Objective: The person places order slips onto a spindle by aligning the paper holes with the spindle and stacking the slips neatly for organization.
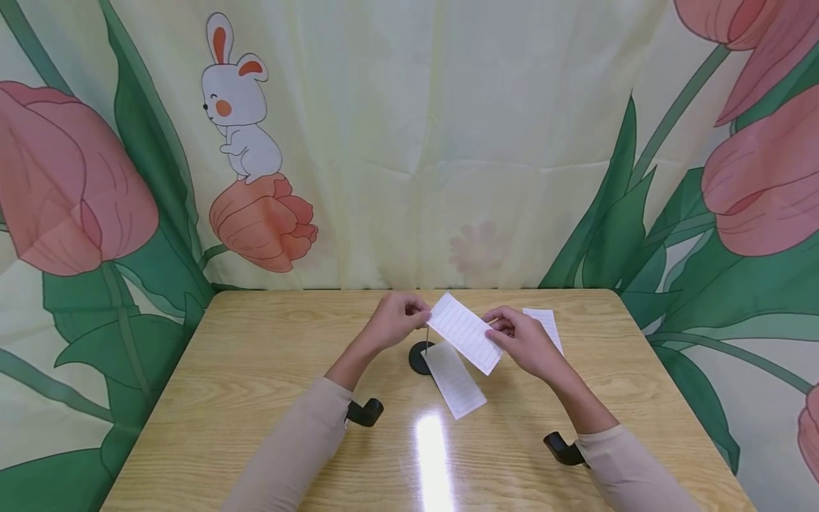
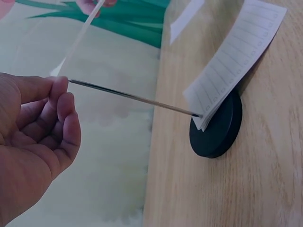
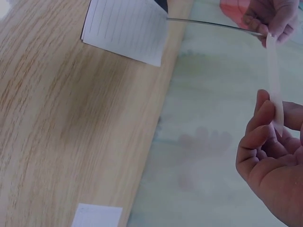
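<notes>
A lined white paper slip (image 1: 466,333) is held up between both hands. My left hand (image 1: 397,318) pinches its left corner, right at the tip of a bill spike's thin metal rod (image 2: 135,98). The slip's other end is pinched by the thumb and fingers of my right hand (image 1: 520,340); the right wrist view shows the slip (image 3: 274,80) edge-on. Below, the spike's round black base (image 1: 419,358) stands on the table. Several lined slips (image 1: 454,380) are threaded on the rod down at the base, fanning out toward the front right.
Another paper slip (image 1: 544,326) lies on the wooden table (image 1: 256,398) behind my right hand. A printed curtain (image 1: 409,142) hangs along the table's back edge. Black wrist mounts (image 1: 366,412) stick out from both sleeves.
</notes>
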A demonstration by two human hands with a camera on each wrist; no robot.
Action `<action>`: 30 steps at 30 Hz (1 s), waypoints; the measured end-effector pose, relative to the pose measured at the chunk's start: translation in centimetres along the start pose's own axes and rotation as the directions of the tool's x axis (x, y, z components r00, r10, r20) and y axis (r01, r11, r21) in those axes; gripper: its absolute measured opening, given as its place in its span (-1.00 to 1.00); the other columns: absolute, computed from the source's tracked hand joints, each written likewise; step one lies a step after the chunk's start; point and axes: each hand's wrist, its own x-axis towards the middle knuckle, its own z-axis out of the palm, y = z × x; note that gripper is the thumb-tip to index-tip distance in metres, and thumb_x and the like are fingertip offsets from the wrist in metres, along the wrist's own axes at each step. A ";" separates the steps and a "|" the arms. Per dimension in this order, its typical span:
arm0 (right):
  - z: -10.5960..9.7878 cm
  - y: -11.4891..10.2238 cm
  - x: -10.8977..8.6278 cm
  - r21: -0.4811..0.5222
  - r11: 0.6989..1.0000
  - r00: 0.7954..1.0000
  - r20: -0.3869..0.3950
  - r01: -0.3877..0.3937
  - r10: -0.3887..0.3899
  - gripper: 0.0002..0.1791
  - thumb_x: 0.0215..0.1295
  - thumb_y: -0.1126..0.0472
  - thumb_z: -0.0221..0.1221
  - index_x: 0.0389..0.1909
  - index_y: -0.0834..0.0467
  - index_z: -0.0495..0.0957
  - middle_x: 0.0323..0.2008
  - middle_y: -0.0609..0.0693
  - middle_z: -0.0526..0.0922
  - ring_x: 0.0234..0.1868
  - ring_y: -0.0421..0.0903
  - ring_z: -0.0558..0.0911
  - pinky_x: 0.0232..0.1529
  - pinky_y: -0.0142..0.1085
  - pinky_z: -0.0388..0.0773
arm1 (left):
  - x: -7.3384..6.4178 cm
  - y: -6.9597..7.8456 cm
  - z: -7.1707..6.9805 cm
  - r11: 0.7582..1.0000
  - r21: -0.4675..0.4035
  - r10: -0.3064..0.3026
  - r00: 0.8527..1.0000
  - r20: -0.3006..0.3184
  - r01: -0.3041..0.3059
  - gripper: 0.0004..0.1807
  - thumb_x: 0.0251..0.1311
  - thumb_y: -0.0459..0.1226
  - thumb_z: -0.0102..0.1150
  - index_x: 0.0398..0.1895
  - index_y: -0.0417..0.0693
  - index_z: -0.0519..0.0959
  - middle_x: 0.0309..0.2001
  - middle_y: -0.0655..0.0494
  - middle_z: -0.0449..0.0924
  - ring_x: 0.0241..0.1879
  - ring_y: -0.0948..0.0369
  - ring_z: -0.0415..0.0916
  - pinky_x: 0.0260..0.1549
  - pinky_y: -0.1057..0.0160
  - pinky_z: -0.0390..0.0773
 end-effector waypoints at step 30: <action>0.3 0.7 0.0 -0.012 1.000 1.000 0.015 -0.004 0.004 -0.78 0.42 0.31 0.27 0.03 0.19 0.62 -0.27 0.00 0.71 -0.22 -0.13 0.66 -0.20 -0.35 0.58 | -0.4 -1.7 1.4 0.999 -0.044 0.000 0.999 -0.052 -0.003 -0.87 0.45 -0.35 0.19 -0.21 -0.18 0.71 -0.32 0.01 0.69 -0.29 0.10 0.64 -0.40 0.33 0.49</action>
